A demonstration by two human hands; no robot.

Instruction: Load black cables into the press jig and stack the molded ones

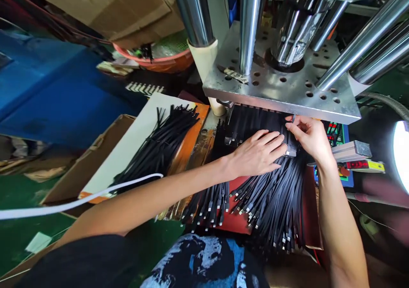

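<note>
Cables [289,194] spill out beneath the left fingers [278,142], spread flat across them, while the right fingers [297,131] pinch a small piece [293,118], too tiny to identify. Metal plate [281,99] overhead: should it drop, it could trap fingertips! One nudge might skew the row. Red-topped desk [236,220] underneath; lamp [401,151] glaring rightward, green floor [159,242] leftward.

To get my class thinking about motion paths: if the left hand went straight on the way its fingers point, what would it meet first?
Most likely the right hand, just beyond the left hand. Depth is unclear, so it might brush the black cables first.
</note>
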